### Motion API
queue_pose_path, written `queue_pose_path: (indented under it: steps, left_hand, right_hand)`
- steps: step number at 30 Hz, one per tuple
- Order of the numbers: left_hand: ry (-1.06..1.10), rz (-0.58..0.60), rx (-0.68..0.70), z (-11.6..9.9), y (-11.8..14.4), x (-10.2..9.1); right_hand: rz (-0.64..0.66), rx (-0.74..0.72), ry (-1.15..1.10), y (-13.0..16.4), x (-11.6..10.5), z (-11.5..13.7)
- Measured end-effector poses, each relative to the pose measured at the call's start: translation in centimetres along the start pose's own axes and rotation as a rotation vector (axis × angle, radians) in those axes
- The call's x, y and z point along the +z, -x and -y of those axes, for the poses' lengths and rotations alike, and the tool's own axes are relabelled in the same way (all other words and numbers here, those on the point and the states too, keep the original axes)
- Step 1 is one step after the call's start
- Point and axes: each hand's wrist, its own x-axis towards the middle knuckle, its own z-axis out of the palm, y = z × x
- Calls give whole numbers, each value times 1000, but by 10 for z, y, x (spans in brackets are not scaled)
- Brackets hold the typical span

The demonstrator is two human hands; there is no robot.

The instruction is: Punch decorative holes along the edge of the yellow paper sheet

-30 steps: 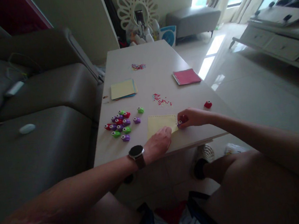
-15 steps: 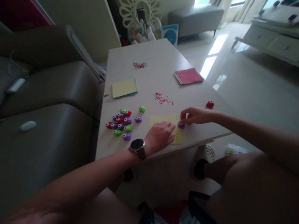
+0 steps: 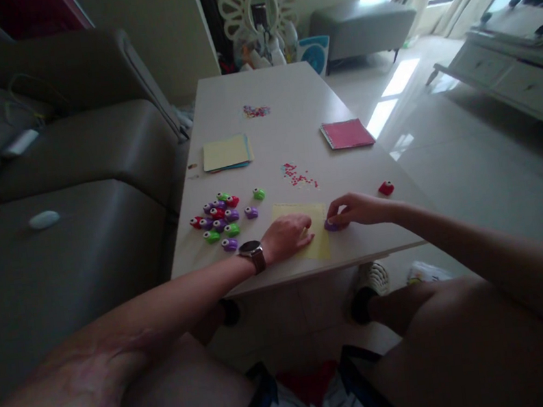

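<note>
A yellow sheet of paper (image 3: 321, 243) lies near the table's front edge. My left hand (image 3: 287, 235), with a watch on the wrist, rests on this sheet with its fingers curled in; whatever may be between the fingertips is hidden. At the sheet's right edge, my right hand (image 3: 351, 210) pinches a small purple paper punch (image 3: 331, 225), partly covered by the fingers. Left of the sheet sits a cluster of similar red, green and purple punches (image 3: 219, 224), each with a round white spot. A lone red punch (image 3: 386, 188) stands beyond my right hand.
Tiny red paper bits (image 3: 298, 175) are scattered behind the sheet, and more coloured bits (image 3: 256, 110) lie farther back. A stack of yellow paper (image 3: 226, 153) is at left, a pink notebook (image 3: 348, 134) at right. A grey sofa (image 3: 85, 251) borders the table (image 3: 282, 84).
My left hand's fingers have curled in on the sheet and shifted slightly left. My right hand stays at the purple punch, which now looks tilted lower. The view has shifted slightly.
</note>
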Motion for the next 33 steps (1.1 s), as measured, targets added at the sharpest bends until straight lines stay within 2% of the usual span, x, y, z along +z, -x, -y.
queue_pose_path:
  steps: [9, 23, 33]
  left_hand:
    - [46, -29, 31, -1, 2, -1]
    - [-56, 35, 87, -1, 1, -5]
    - [-43, 11, 85, -1, 1, -1]
  right_hand:
    - [-25, -18, 12, -3, 4, 3]
    - [-67, -29, -15, -11, 7, -4]
    - [-113, 122, 60, -13, 11, 17]
